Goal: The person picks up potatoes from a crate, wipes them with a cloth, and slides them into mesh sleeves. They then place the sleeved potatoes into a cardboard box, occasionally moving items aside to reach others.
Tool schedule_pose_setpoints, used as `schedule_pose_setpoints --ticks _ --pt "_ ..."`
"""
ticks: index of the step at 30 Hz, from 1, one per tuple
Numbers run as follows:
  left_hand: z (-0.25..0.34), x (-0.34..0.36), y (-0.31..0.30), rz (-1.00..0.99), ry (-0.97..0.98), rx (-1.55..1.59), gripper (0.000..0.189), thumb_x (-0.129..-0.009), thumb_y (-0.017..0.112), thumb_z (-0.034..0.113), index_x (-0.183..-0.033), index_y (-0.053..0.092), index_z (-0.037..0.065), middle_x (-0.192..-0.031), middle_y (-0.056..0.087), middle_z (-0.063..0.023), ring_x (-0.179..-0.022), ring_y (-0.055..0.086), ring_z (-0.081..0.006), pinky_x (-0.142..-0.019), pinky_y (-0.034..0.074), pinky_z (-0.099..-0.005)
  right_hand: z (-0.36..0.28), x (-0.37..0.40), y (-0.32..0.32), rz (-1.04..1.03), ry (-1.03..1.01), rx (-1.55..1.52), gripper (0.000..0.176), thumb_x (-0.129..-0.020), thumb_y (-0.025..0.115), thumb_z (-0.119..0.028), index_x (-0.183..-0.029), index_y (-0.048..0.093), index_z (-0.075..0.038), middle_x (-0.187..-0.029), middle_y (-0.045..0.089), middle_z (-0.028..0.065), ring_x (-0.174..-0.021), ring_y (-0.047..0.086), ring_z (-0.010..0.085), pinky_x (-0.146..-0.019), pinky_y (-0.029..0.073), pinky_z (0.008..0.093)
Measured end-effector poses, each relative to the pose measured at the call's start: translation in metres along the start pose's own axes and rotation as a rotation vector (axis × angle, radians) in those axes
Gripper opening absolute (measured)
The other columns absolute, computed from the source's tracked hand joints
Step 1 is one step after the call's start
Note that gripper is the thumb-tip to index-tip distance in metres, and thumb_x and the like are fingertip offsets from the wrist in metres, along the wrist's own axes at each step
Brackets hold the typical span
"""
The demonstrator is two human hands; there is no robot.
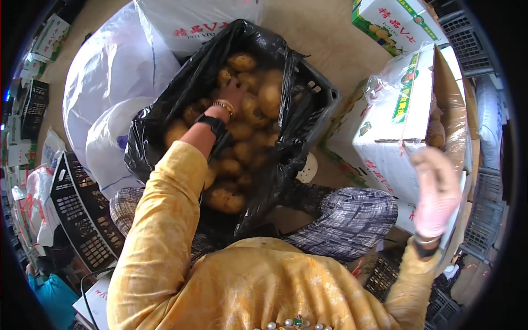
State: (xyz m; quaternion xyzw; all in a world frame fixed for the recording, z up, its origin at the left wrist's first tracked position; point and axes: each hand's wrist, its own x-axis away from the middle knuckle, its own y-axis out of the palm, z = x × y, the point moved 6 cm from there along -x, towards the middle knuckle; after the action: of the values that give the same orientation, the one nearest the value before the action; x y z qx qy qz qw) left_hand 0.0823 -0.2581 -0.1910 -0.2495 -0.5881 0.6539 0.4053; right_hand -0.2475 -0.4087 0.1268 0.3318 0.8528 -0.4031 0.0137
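My left hand (234, 98) is down among the potatoes (242, 62), which lie heaped in the black plastic liner (254, 37) of a crate (329, 99) in front of my knees. Its fingers reach over a potato towards the far end, but they are blurred, and I cannot tell whether they grip it. My right hand (437, 192) is raised out to my right, open and with nothing in it, beside the white potato carton (379, 129); I cannot tell if it touches the cardboard.

I judge each potato firm and fairly weighty, no trouble to lift singly, though the skin could bruise or scuff if dropped. The smooth, rounded sides may roll on their neighbours, so I'd take one around its widest part, fingers and thumb on opposite sides. The liner looks thin and slippery, a poor thing to pull on; the crate's stiff rim is the sounder hold.
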Motion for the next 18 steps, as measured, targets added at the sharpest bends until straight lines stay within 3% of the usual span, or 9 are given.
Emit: schedule_pose_setpoints --ticks 1,6,9,10,12,13,14,16,18 --pt "0.002 0.006 -0.003 -0.197 -0.111 -0.038 0.064 -0.067 0.074 0.011 -0.127 0.050 0.015 -0.134 0.043 -0.0155 -0.116 0.051 -0.0405 -0.094 0.048 -0.0427 -0.003 0.012 0.017 -0.026 0.078 -0.097 0.017 -0.088 0.060 0.002 -0.104 0.066 0.003 -0.094 0.068 0.0102 -0.087 0.065 0.0146 -0.077 0.052 0.0254" --pt "-0.008 0.022 0.027 -0.028 -0.051 0.059 0.058 -0.069 0.073 0.015 -0.123 0.052 0.015 -0.125 0.049 -0.0168 -0.112 0.054 -0.0402 -0.085 0.049 -0.0481 0.005 0.044 0.102 -0.165 0.320 -0.396 0.014 -0.083 0.065 0.003 -0.097 0.067 0.004 -0.086 0.070 0.0096 -0.076 0.066 0.0135 -0.070 0.053 0.0243" --pt "0.003 0.052 0.019 -0.072 -0.073 0.199 0.056 -0.068 0.076 0.019 -0.117 0.053 0.003 -0.094 0.067 -0.0173 -0.093 0.065 -0.0337 -0.079 0.052 -0.0438 -0.030 0.044 0.133 -0.328 0.143 -0.371 0.013 -0.080 0.067 0.004 -0.092 0.068 0.005 -0.084 0.070 0.0114 -0.075 0.066 0.0129 -0.068 0.052 0.0254" --pt "0.004 0.064 0.004 -0.077 -0.073 0.199 0.056 -0.068 0.076 0.019 -0.117 0.053 0.003 -0.094 0.067 -0.0173 -0.093 0.065 -0.0337 -0.079 0.052 -0.0438 -0.032 0.048 0.141 -0.401 0.151 -0.448 0.013 -0.083 0.065 0.002 -0.095 0.068 0.004 -0.086 0.070 0.0105 -0.075 0.066 0.0131 -0.068 0.053 0.0246" --pt "-0.008 0.098 -0.018 -0.260 -0.348 0.689 0.064 -0.062 0.083 0.027 -0.110 0.055 -0.003 -0.088 0.069 -0.0136 -0.083 0.068 -0.0292 -0.072 0.054 -0.0396 -0.033 0.058 0.156 -0.542 0.410 -0.627 0.020 -0.085 0.063 0.002 -0.105 0.066 0.004 -0.090 0.070 0.0095 -0.079 0.066 0.0128 -0.071 0.053 0.0238" --pt "-0.014 0.113 -0.021 -0.212 -0.452 0.890 0.066 -0.056 0.088 0.031 -0.106 0.060 -0.002 -0.088 0.069 -0.0108 -0.074 0.065 -0.0160 -0.065 0.053 -0.0313 -0.024 0.063 0.169 -0.553 0.526 -0.789 0.027 -0.085 0.064 0.002 -0.112 0.062 0.004 -0.094 0.069 0.0098 -0.084 0.065 0.0132 -0.074 0.053 0.0236" --pt "-0.008 0.130 -0.023 -0.222 -0.467 0.875 0.066 -0.056 0.088 0.031 -0.106 0.060 -0.002 -0.088 0.069 -0.0108 -0.074 0.065 -0.0160 -0.065 0.053 -0.0313 -0.015 0.072 0.184 -0.569 0.646 -0.953 0.035 -0.085 0.065 0.002 -0.119 0.058 0.004 -0.098 0.068 0.0102 -0.088 0.064 0.0137 -0.076 0.053 0.0234" --pt "0.021 0.166 -0.080 0.112 -0.497 1.329 0.065 -0.058 0.087 0.029 -0.107 0.059 -0.002 -0.084 0.068 -0.0121 -0.074 0.065 -0.0168 -0.065 0.053 -0.0332 -0.013 0.076 0.206 -0.371 0.647 -1.187 0.079 -0.080 0.076 -0.006 -0.144 0.029 0.000 -0.130 0.050 0.0147 -0.111 0.054 0.0172 -0.089 0.048 0.0263" --pt "0.069 0.205 -0.138 0.450 -0.443 0.801 0.061 -0.060 0.086 0.027 -0.106 0.058 -0.001 -0.091 0.067 -0.0145 -0.082 0.066 -0.0223 -0.071 0.053 -0.0347 -0.025 0.071 0.217 -0.384 0.567 -1.422 0.093 -0.076 0.080 -0.012 -0.148 0.022 -0.004 -0.134 0.046 0.0111 -0.118 0.048 0.0182 -0.098 0.042 0.0294"
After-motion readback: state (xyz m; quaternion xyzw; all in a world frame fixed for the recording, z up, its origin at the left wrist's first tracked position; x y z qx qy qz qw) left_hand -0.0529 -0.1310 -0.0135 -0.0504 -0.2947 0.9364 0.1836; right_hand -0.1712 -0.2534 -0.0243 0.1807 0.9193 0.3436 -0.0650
